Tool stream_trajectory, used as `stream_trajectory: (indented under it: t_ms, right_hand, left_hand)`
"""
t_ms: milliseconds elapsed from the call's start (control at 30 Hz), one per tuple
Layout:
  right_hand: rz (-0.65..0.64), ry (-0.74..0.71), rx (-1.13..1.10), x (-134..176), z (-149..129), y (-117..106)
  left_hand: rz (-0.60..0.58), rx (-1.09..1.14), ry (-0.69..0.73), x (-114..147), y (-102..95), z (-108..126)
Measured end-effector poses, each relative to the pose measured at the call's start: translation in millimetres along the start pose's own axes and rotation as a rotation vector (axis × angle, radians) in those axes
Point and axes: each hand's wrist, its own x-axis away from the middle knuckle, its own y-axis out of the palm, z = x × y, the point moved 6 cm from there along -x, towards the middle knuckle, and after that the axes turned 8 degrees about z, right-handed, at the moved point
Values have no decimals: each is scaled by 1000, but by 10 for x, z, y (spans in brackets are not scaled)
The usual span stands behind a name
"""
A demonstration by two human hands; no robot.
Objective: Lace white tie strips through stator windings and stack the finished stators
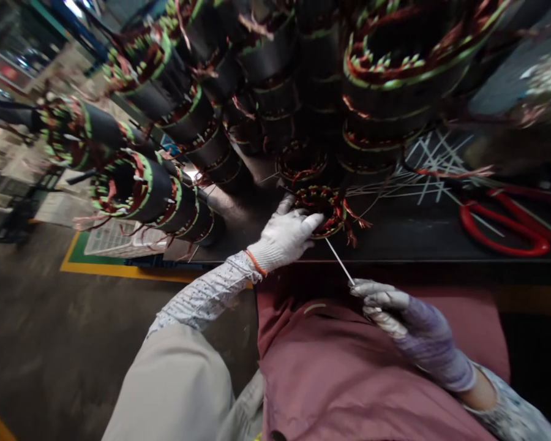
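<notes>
My left hand, in a white knitted glove, rests on a small motor stator near the table's front edge. Its fingers curl over the near rim of the ring, and part of the rim is hidden under them. Copper-red lead wires stick out from the stator's right side. My right hand, in a white and purple glove, is in front of the table edge. Thumb and fingertips pinch the lower end of a thin white cable tie, which slants up to the stator's near side.
Tall stacks of stators stand behind and to the left, with larger ones at the back right. Loose white ties lie right of the stator. Red-handled scissors lie at the right. A white basket is at the lower left.
</notes>
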Motion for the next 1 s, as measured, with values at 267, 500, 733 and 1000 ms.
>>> stream_trajectory:
  t_ms: [267,500,733,1000]
  right_hand:
    - [22,40,-4,-173,-97,-34]
    - [48,122,150,3,-175,-246]
    - [224,194,116,-150,82,41]
    - [233,-10,115,-560,226,301]
  left_hand:
    - [88,123,64,26,37,-39]
    - [64,142,65,-18,38,-7]
    - [36,160,-30,-16,15,-9]
    - [445,507,-333,247,141,-3]
